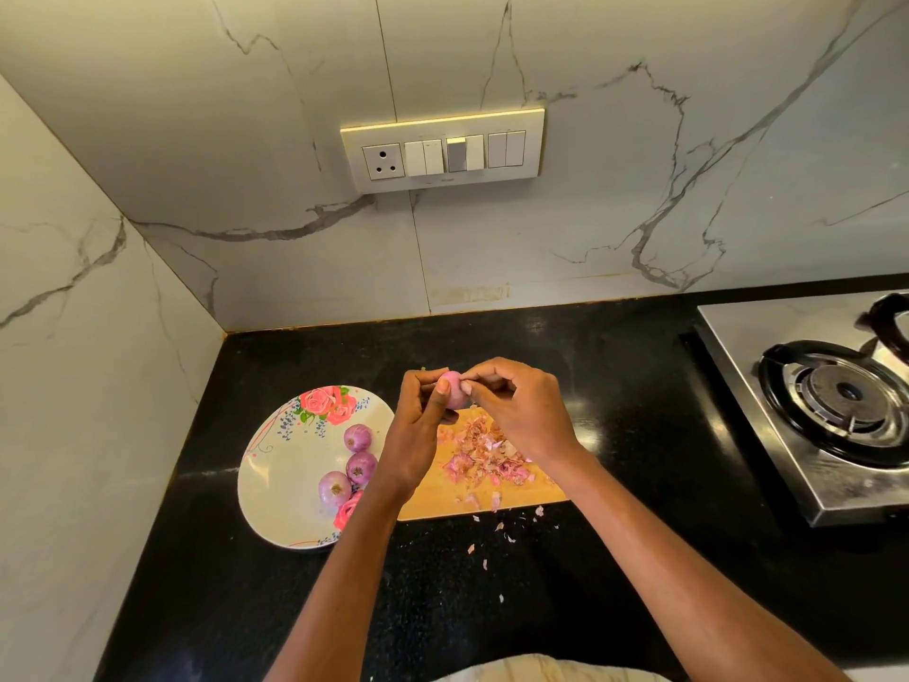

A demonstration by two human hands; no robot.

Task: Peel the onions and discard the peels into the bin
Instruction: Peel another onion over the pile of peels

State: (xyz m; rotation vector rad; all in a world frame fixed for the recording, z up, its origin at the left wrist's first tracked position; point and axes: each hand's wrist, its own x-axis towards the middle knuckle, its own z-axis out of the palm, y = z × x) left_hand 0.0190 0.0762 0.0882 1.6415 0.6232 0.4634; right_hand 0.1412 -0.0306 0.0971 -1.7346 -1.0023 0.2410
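My left hand grips a small pink onion above the far edge of the wooden cutting board. My right hand pinches at the onion's top right side with thumb and fingertips. A heap of pink onion peels lies on the board under my right hand. Three purple onions sit on the floral white plate to the left of the board. No bin is in view.
Loose peel scraps are scattered on the black counter in front of the board. A steel gas stove stands at the right. Marble walls close the left and back, with a switch panel on the back wall.
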